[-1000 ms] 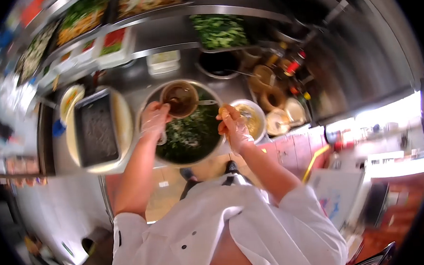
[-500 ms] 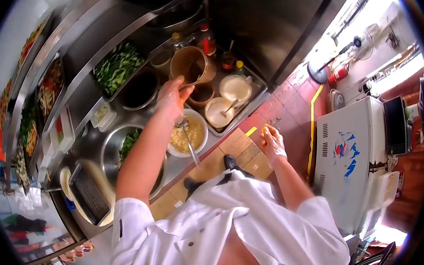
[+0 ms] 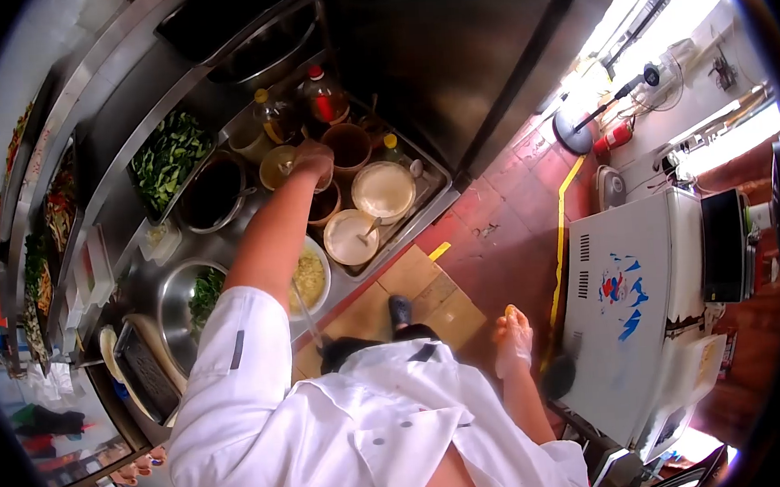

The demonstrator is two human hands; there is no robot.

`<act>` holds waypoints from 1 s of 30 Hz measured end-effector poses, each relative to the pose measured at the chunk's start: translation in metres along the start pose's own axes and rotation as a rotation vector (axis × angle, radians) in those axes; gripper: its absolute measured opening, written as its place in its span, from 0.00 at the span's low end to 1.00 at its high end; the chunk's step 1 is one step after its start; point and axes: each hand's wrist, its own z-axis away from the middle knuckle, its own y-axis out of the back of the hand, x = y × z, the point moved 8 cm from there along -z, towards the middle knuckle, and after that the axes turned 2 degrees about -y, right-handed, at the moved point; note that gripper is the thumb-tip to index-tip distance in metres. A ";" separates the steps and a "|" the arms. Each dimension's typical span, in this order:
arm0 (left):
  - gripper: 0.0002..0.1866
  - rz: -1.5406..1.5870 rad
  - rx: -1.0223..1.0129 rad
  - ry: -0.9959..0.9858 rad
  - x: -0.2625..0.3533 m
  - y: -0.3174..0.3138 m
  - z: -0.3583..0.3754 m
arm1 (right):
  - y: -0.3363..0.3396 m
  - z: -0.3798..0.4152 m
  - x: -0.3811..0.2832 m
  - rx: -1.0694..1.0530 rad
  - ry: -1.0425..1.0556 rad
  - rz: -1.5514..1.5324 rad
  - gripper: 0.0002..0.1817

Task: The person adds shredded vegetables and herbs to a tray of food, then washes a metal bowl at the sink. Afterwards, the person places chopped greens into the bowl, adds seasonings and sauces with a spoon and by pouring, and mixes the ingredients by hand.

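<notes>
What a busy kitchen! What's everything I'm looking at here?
Metal tray: one, silver, upper middle
Cups: several, brownish, in the tray
Tubs: two, creamy-topped, tray's near end
Bottles: three, red- or yellow-capped, in the tray
Leaves: one panful, green, upper left
Pot: one, dark inside, beside the leaves
Steel bowl: one, silver, left
Food bowl: one, white, beside the tray
Appliance: one, white, right
Extinguisher: one, red, upper right
Floor strips: two, yellow, centre-right
Jacket: one, white, bottom
Left hand: one, white-sleeved, at the cups
Right hand: one, clear-gloved, above the floor
</notes>
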 end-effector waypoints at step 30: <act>0.35 2.547 0.530 1.776 -0.111 -0.394 0.587 | -0.598 0.265 0.291 -0.921 0.392 1.257 0.53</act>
